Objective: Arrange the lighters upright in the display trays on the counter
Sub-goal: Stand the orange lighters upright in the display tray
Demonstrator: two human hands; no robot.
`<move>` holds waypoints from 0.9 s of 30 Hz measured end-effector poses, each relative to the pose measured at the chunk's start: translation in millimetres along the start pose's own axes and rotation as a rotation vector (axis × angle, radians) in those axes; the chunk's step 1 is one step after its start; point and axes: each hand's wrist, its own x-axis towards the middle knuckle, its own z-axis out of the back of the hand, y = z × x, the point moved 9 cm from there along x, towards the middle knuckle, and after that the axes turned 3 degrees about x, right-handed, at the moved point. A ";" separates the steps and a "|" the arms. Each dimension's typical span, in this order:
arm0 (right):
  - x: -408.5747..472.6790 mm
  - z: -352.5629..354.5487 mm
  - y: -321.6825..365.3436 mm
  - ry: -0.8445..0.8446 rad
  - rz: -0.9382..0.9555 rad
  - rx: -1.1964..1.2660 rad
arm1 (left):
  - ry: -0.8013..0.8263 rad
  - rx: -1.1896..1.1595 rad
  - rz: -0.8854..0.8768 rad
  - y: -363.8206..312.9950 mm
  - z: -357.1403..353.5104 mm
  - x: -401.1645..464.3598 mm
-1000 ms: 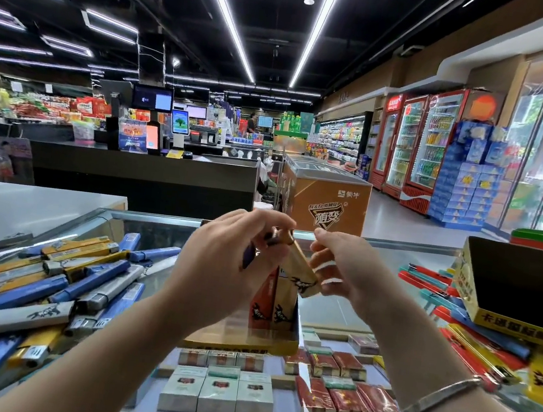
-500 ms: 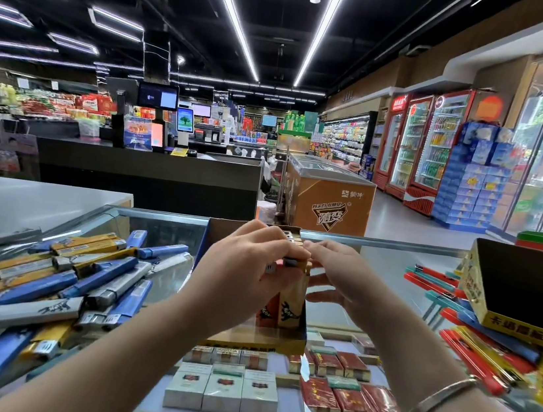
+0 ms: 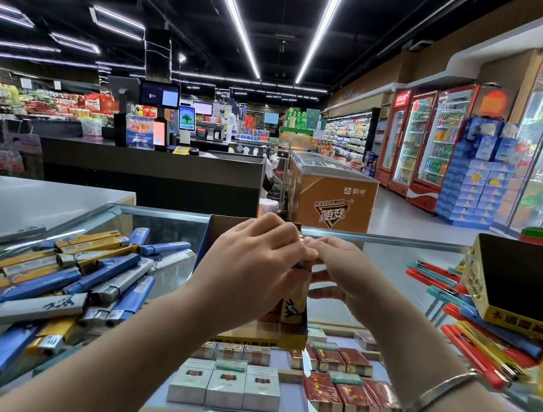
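A cardboard display tray [image 3: 267,334] stands on the glass counter in front of me. A few lighters [image 3: 293,307] stand upright in its right corner, orange and red with a black figure. My left hand [image 3: 251,272] wraps over their tops from the left. My right hand [image 3: 333,276] pinches the top of the rightmost lighter from the other side. A heap of loose blue, yellow and silver lighters [image 3: 57,278] lies flat on the glass to the left. Red, teal and yellow lighters [image 3: 480,340] lie at the right.
A second yellow display tray [image 3: 520,321], dark inside, rests tilted on the right pile. Under the glass top [image 3: 387,283] sit rows of cigarette packs [image 3: 226,383]. Beyond the counter's far edge are a checkout desk, a chest freezer and drink coolers.
The tilted lighter between my hands has been brought upright and lowered into the tray beside the others. Both hands have closed in over the lighter tops.
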 end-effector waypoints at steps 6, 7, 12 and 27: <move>-1.3 -0.3 0.7 0.011 0.000 -0.009 | 0.076 -0.047 0.069 12.7 -8.6 -3.2; -1.5 -0.6 0.9 0.014 0.003 -0.010 | 0.084 -0.053 0.064 10.8 -10.1 -2.9; -1.2 -0.9 0.6 0.015 0.003 -0.008 | 0.103 -0.094 0.068 7.8 -12.4 -2.8; 1.6 -2.1 -0.5 0.034 0.006 0.012 | 0.146 -0.338 0.208 25.3 -28.8 -9.6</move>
